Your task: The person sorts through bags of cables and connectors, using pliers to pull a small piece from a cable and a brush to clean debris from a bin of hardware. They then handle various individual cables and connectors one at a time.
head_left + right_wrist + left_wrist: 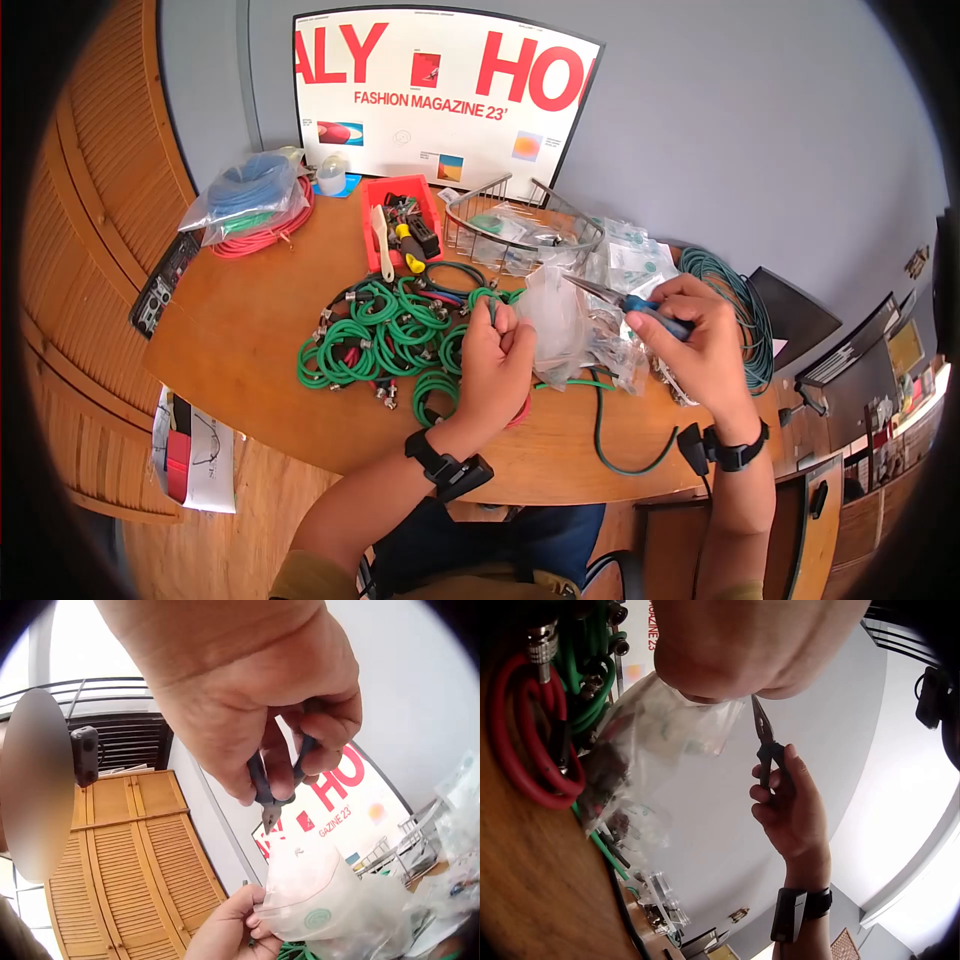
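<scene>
In the head view my left hand (495,365) is curled, and a short dark green cable end (492,311) pokes out at its top. A clear plastic zip bag (556,325) stands up beside its fingers, holding things that are blurred. My right hand (702,338) grips needle-nose pliers (607,292) by the dark blue handles. The pliers point left, their tip overlapping the bag's upper edge in the head view. In the right wrist view the pliers (271,802) point down, just above the bag (300,889), whose side lies right at my left hand's (238,922) fingers.
Coiled green cables (385,330) with metal connectors lie left of the hands. Behind stand a red bin (375,190) of tools and a wire basket (480,250). More clear bags (625,250) and a dark green coil (715,270) lie right. Bagged cables (255,195) sit far left.
</scene>
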### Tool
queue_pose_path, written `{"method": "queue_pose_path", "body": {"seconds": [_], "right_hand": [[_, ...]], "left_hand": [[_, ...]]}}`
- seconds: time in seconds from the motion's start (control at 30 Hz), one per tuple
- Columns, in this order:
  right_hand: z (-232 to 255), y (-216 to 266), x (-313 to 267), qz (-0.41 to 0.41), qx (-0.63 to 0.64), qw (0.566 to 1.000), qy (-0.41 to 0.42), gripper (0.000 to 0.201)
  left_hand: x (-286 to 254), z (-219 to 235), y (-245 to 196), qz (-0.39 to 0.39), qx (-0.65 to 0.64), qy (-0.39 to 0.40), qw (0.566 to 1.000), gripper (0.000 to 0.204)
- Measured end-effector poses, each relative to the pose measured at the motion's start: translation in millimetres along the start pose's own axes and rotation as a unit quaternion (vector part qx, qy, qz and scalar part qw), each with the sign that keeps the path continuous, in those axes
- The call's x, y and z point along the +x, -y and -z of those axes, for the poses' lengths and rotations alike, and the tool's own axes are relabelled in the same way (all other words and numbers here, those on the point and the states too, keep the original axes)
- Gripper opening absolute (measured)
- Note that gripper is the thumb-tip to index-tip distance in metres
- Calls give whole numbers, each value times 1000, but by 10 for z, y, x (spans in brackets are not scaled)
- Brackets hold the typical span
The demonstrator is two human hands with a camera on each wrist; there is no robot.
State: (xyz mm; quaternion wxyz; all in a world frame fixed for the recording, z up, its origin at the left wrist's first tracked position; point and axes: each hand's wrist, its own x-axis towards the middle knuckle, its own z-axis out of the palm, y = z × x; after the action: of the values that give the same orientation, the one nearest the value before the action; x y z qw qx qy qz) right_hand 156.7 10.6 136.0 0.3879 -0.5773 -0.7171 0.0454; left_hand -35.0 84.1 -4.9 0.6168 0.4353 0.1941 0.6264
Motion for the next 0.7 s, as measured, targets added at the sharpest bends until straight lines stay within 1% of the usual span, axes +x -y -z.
{"method": "queue_pose_path", "body": {"seconds": [0.07, 0.1, 0.13, 0.2, 0.23, 0.27, 0.33, 0.37, 0.4, 0.43, 0.47, 0.5, 0.53, 0.6, 0.63, 0.67, 0.7], "right_hand": [[84, 104, 7, 4, -69, 998, 10, 36], [92, 130, 28, 26, -99, 994, 20, 34], [70, 132, 52, 26, -100, 995, 19, 34], [-13, 152, 112, 94, -209, 969, 95, 31], [-69, 208, 160, 100, -237, 957, 135, 28], [-137, 221, 206, 96, -235, 958, 131, 28], [-315, 149, 299, 151, -304, 915, 218, 27], [-412, 84, 330, 147, -304, 917, 213, 27], [-511, 1, 355, 172, -307, 911, 214, 26], [-566, -48, 371, 196, -311, 904, 217, 26], [-582, -61, 384, 191, -312, 906, 213, 26], [-592, -67, 396, 196, -317, 899, 229, 27], [-592, -63, 412, 203, -322, 892, 245, 28], [-468, 15, 433, 195, -317, 897, 241, 28], [-375, 74, 435, 186, -311, 901, 239, 28], [-277, 132, 431, 190, -310, 899, 242, 28], [-164, 191, 420, 176, -298, 907, 239, 28]], "left_hand": [[-2, -22, 22, -13, 1, -4, 1000, 30], [0, -34, 28, -25, 4, -3, 1000, 31], [-3, -42, 20, -25, 4, -2, 1000, 31], [-8, -55, -13, -30, 11, 9, 999, 31], [-10, -58, -7, -29, 14, 13, 999, 31], [-14, -56, 4, -22, 17, 30, 999, 31], [-32, -52, 0, -14, 25, 55, 998, 30], [-58, -49, -1, -15, 42, 83, 996, 31], [-65, -51, -5, -16, 59, 112, 992, 31], [-63, -75, -38, -14, 60, 118, 991, 31], [-75, -112, -91, 12, 32, 89, 995, 31], [-82, -134, -120, 37, 5, 58, 998, 31], [-66, -110, -96, 38, 5, 60, 998, 31], [-4, -18, -5, -21, 63, 27, 997, 32], [18, -22, 16, -60, 59, 30, 996, 32], [21, -30, 13, -62, 58, 25, 996, 32], [15, -34, 6, -54, 51, 21, 997, 32]]}}
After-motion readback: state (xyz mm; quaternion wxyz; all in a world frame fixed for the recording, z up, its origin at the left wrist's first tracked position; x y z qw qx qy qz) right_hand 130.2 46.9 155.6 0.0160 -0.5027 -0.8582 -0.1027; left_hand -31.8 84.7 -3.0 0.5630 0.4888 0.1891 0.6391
